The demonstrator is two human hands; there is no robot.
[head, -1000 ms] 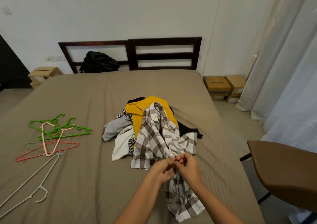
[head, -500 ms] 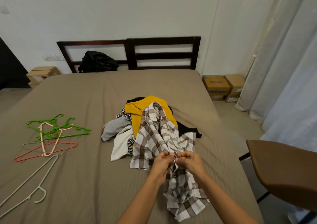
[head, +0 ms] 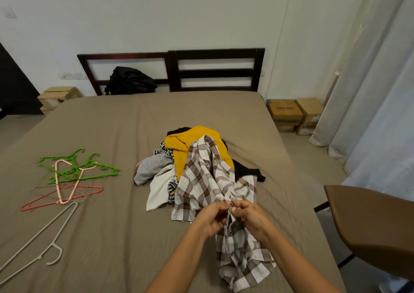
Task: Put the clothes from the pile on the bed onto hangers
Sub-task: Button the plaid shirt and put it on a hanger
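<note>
The left hand [head: 211, 220] and the right hand [head: 252, 218] are working side by side near the near edge of the bed [head: 134, 236], right of centre. Each is pinching the front opening of the plaid shirt [head: 208, 180] with curled fingers, seemingly at a button; the detail is too small to confirm.

Handling, as judged: the shirt is behaving as light, limp woven cloth. It is sagging wherever it is unsupported and is likely to slide off a smooth hanger. Preferred hold: collar or shoulder seams.

Appearance: white ground with brown and grey checks. The upper part is lying over the clothes pile [head: 156, 171], across a yellow garment [head: 181, 144], and the hem is trailing toward the near edge. The hangers [head: 89, 177] are lying near the left edge, well apart.
</note>
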